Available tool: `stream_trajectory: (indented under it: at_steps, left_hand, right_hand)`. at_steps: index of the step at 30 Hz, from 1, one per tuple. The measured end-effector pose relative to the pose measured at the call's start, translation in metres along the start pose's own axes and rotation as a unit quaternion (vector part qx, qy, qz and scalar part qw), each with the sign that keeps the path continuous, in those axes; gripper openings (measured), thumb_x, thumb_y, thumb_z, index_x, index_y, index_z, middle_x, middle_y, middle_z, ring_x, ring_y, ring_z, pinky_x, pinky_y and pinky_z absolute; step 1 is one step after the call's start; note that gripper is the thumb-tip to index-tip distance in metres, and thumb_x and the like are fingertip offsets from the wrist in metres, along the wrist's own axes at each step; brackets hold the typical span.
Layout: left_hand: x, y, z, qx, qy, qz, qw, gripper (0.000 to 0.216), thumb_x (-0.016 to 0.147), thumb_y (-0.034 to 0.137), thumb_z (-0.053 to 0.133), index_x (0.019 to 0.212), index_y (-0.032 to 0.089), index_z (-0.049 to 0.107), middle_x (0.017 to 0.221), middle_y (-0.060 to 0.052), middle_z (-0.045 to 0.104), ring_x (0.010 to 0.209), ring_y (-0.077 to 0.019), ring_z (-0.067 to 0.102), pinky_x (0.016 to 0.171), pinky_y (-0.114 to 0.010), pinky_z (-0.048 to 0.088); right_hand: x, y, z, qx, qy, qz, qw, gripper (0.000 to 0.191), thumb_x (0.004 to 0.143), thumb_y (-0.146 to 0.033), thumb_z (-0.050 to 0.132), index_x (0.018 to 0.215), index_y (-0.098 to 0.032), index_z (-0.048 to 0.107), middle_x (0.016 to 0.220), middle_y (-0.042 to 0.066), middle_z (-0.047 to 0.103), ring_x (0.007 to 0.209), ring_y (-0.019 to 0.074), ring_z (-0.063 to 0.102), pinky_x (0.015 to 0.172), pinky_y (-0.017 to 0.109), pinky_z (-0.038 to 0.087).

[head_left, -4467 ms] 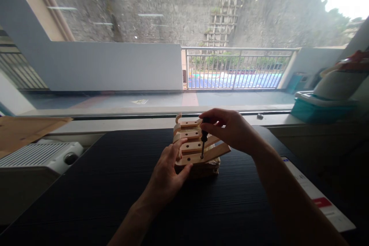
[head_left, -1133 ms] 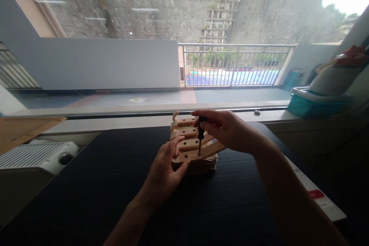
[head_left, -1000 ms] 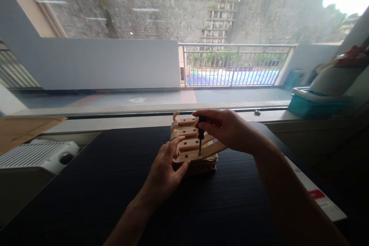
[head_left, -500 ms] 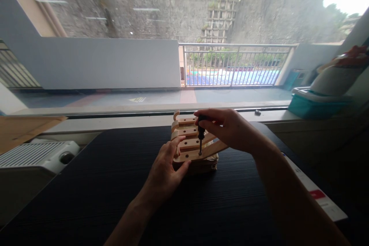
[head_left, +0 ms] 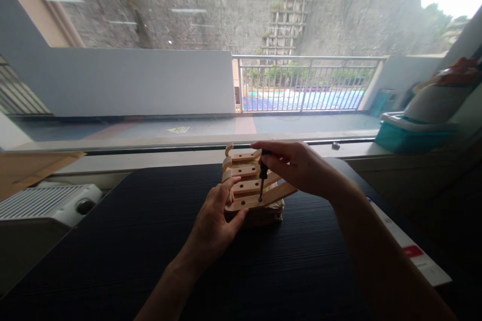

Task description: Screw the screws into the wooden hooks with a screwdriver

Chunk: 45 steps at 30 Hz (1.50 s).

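Right hand [head_left: 291, 163] closed round the screwdriver [head_left: 264, 169], pointing down onto the near slat [head_left: 251, 203] of the wooden rack [head_left: 250, 186], which sits on the tabletop [head_left: 150, 230]! Left hand [head_left: 215, 218] clamped on the wooden rack's near left corner. Probably light, stiff, smooth; that corner seems the sure hold, the thin curled ends [head_left: 227, 163] less so.

I see the left forearm [head_left: 171, 278] slant from seven o'clock, the left hand [head_left: 214, 218] bare, thumb [head_left: 237, 220] and fingers [head_left: 228, 186] curved in a grip toward two. The right forearm [head_left: 380, 241] angles from between four and five, wrist [head_left: 337, 188] bent; the right hand [head_left: 300, 166] sits higher, pinched, facing ten o'clock.
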State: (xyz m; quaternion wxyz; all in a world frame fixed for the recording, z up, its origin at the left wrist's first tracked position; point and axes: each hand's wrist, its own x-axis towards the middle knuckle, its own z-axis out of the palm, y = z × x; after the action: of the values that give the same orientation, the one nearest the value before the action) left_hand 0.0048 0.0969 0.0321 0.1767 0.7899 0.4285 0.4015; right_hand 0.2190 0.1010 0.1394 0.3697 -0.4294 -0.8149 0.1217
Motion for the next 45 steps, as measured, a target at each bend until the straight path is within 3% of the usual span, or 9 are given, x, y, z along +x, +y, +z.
stream_trajectory:
  at_steps: [5,11,17,28,35,41,45]
  left_hand:
    - [0.0,0.003,-0.001,0.005,-0.007,-0.01,1.0,0.058,0.081,0.022,0.061,0.133,0.032,0.038,0.091,0.001,0.047,0.084,-0.0159,0.05,0.083,-0.034,0.044]
    - [0.0,0.002,-0.001,0.003,-0.004,0.0,1.0,0.058,0.081,0.022,0.061,0.133,0.031,0.038,0.091,0.001,0.047,0.085,-0.0161,0.051,0.083,-0.034,0.045]
    - [0.0,0.002,-0.002,0.003,-0.004,0.001,1.0,0.058,0.081,0.022,0.06,0.134,0.031,0.038,0.091,0.001,0.048,0.084,-0.016,0.052,0.082,-0.033,0.046]
    - [0.0,0.003,-0.002,0.003,-0.002,-0.005,1.0,0.057,0.081,0.024,0.061,0.133,0.03,0.04,0.092,0.0,0.049,0.085,-0.0163,0.052,0.084,-0.034,0.046]
    - [0.001,0.005,-0.002,-0.006,-0.011,-0.01,1.0,0.058,0.081,0.022,0.061,0.133,0.032,0.039,0.094,0.0,0.049,0.086,-0.0164,0.052,0.084,-0.034,0.047]
    - [0.001,0.003,0.001,-0.007,0.004,-0.002,1.0,0.059,0.079,0.021,0.062,0.133,0.031,0.04,0.092,0.0,0.05,0.086,-0.017,0.053,0.085,-0.035,0.046]
    - [0.001,0.002,0.0,0.0,0.001,-0.004,1.0,0.058,0.08,0.022,0.062,0.133,0.032,0.039,0.092,0.0,0.049,0.085,-0.0162,0.052,0.083,-0.034,0.045]
  right_hand:
    - [-0.002,0.0,-0.004,0.0,0.009,-0.018,1.0,0.033,0.088,-0.022,0.05,0.118,-0.019,0.065,0.092,0.003,0.072,0.072,0.013,0.062,0.061,0.023,0.044]
    - [0.0,-0.003,-0.003,-0.058,0.031,-0.007,0.998,0.028,0.086,-0.031,0.055,0.107,-0.018,0.069,0.072,0.001,0.07,0.057,0.0118,0.057,0.054,0.024,0.04]
    - [-0.002,-0.01,-0.003,-0.04,-0.001,-0.038,0.998,0.035,0.089,-0.02,0.045,0.119,-0.019,0.063,0.1,0.005,0.072,0.08,0.0162,0.064,0.067,0.025,0.044]
    - [0.0,-0.009,-0.001,-0.019,0.019,0.001,1.0,0.025,0.087,-0.03,0.055,0.104,-0.017,0.067,0.08,0.003,0.07,0.068,0.0141,0.061,0.059,0.024,0.042]
    - [0.0,-0.004,0.004,-0.012,-0.015,-0.014,1.0,0.037,0.089,-0.021,0.046,0.124,-0.021,0.057,0.08,0.002,0.067,0.059,0.01,0.054,0.053,0.022,0.038]
    - [0.0,0.005,0.004,0.028,-0.015,0.029,0.999,0.031,0.088,-0.03,0.052,0.116,-0.021,0.058,0.072,-0.001,0.062,0.062,0.0113,0.054,0.054,0.023,0.038]
    - [0.001,0.003,0.005,0.029,-0.002,0.04,0.999,0.026,0.085,-0.039,0.057,0.1,-0.019,0.061,0.066,-0.002,0.058,0.06,0.0114,0.052,0.054,0.024,0.038]
